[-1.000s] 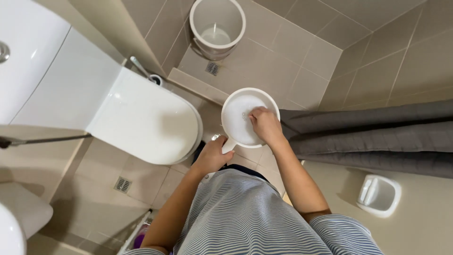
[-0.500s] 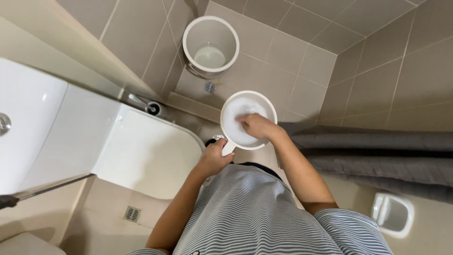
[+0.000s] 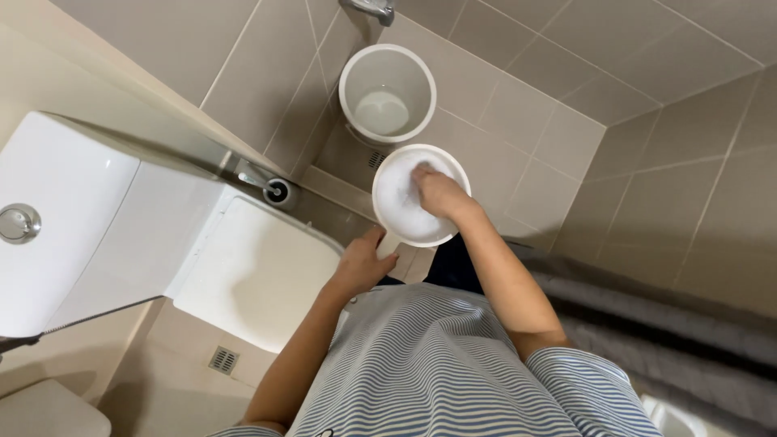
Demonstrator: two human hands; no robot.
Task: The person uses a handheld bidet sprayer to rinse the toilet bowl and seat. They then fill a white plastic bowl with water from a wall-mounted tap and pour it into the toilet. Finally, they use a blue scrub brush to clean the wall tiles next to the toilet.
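My left hand [image 3: 360, 263] grips the short handle of a round white dipper [image 3: 398, 212], held above the tiled floor in front of my striped shirt. My right hand [image 3: 435, 193] is inside the dipper, with curled fingers pressed against its wet, whitish inner wall near the far rim. I cannot make out whether this hand holds a cloth or sponge. A white bucket [image 3: 350, 79] with some water in it stands on the floor just beyond the dipper.
A white toilet with its lid [image 3: 251, 275] down and its tank [image 3: 73, 218] fills the left side. A metal tap [image 3: 368, 8] hangs above the bucket. A floor drain [image 3: 224, 359] lies near the toilet base. Grey fabric [image 3: 647, 316] lies at the right.
My head has turned, so the toilet and bucket sit lower and further right in view. My right hand has shifted inside the dipper towards its far rim. The left hand keeps its grip.
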